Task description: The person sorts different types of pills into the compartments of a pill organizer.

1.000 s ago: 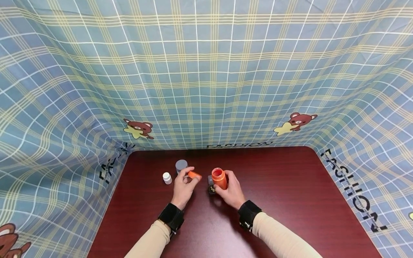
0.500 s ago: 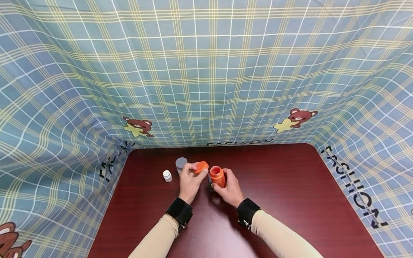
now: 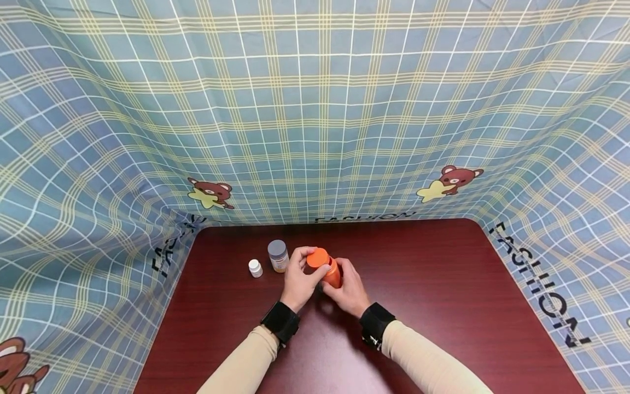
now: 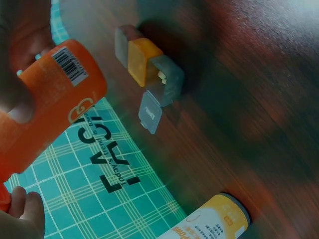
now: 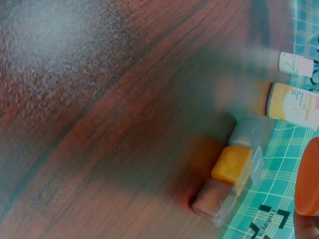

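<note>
My left hand (image 3: 298,282) pinches an orange screw cap (image 3: 319,257) between thumb and fingers, right over the mouth of an orange bottle (image 3: 334,274). My right hand (image 3: 351,291) grips that bottle round its body, above the table. A barcode shows on the bottle (image 4: 55,99) in the left wrist view. Below it stands a small pill box (image 4: 145,62) with grey, yellow and greenish-grey compartments. The greenish-grey one has its lid (image 4: 150,112) hanging open and pale pieces inside. In the head view the hands and bottle hide most of this box.
Left of the hands stands a grey-capped bottle (image 3: 278,256) with a yellow and white label. A small white bottle (image 3: 255,268) is further left. Plaid cloth (image 3: 325,137) rises behind the dark red table (image 3: 418,273) and along its sides.
My left hand has moved right, bringing the orange cap from beside the bottle to over its mouth. The right hand with the bottle has shifted only slightly. The grey-capped bottle is now uncovered.
</note>
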{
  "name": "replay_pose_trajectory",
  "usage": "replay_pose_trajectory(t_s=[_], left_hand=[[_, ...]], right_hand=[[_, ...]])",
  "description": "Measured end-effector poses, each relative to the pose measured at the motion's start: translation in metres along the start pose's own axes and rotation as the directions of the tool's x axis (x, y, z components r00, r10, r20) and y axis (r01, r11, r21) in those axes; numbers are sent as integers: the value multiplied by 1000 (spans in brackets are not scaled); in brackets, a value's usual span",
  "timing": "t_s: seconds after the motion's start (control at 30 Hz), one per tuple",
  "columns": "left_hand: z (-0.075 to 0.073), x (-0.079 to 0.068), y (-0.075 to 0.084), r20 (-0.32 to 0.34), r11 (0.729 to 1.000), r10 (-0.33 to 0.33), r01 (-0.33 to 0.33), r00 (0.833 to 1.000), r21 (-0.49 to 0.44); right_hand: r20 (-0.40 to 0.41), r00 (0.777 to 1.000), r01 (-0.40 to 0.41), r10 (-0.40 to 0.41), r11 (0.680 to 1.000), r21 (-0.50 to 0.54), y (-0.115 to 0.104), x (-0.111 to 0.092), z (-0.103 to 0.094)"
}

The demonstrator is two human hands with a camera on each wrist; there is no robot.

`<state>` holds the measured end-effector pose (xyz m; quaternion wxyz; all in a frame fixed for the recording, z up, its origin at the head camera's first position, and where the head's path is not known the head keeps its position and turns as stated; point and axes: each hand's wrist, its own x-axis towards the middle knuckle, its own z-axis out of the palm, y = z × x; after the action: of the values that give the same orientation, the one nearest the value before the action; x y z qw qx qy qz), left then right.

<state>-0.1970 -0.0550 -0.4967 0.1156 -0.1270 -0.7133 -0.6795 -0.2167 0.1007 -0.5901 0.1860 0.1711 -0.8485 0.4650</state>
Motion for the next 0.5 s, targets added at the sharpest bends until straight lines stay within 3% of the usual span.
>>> replay_pose_trajectory(t_s=[0.1,0.3,0.5], left_hand=[[3,-1,-4,8,999,8,-8,1000,48],[6,0,-34,2,991,26,-26,1000,128],[6,-1,-35,9,977,2,-4,1000,212]], right_hand=[[7,1000,17,-17,1000,-6,-1,0,0],[15,999,36,-36,999,-11,-2,0,0],[14,999,38,-38,999,-8,-4,0,-1]])
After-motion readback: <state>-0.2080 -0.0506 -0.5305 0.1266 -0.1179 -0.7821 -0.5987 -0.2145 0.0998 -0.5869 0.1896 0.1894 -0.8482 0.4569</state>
